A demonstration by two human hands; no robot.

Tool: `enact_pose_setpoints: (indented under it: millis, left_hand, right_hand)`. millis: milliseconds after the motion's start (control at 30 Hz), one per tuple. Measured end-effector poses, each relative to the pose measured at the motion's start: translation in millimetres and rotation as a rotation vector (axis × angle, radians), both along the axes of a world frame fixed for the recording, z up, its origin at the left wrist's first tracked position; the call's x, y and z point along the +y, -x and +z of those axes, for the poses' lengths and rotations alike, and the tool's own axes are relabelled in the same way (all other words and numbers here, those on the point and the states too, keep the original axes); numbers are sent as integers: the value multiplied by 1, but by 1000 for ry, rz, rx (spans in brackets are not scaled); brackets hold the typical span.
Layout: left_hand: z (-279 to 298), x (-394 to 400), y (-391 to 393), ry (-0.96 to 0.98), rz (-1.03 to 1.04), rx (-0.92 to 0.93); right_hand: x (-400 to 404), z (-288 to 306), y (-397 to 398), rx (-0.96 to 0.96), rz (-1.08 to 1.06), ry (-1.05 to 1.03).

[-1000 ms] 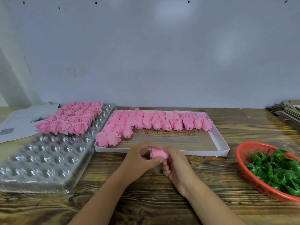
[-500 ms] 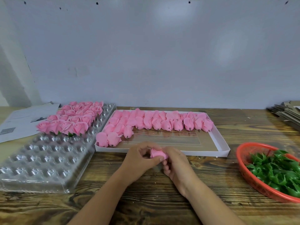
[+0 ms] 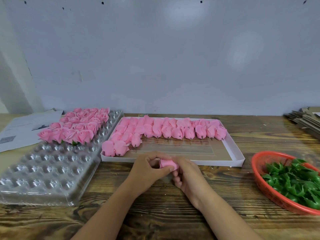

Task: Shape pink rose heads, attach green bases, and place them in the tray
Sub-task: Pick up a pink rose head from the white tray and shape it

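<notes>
Hands together at the table's near edge: left hand point(image 3: 149, 168) and right hand point(image 3: 187, 175) both pinch one pink rose head point(image 3: 168, 164), just in front of the white box point(image 3: 237, 153). Best bet is light fingertip pressure, teasing petals outward evenly without creasing them.

No text, label, brand or number can be read anywhere. The printed paper sheet point(image 3: 26, 129) at about nine o'clock on the wooden table point(image 3: 155, 213) bears dark marks, too blurred to make out.
</notes>
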State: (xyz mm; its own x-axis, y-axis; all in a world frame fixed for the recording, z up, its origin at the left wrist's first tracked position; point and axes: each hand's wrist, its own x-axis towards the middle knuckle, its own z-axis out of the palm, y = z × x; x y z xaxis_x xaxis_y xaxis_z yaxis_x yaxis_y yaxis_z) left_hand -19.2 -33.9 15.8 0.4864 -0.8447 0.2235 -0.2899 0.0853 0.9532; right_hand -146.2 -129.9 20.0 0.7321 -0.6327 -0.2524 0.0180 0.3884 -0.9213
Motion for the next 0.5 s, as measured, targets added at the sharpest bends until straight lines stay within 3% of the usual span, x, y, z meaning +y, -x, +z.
enact_pose_setpoints:
  millis: [500]
  left_hand:
    - [0,-2,-2,84,40,140]
  right_hand:
    - [-4,5,3,-17,-14,-59]
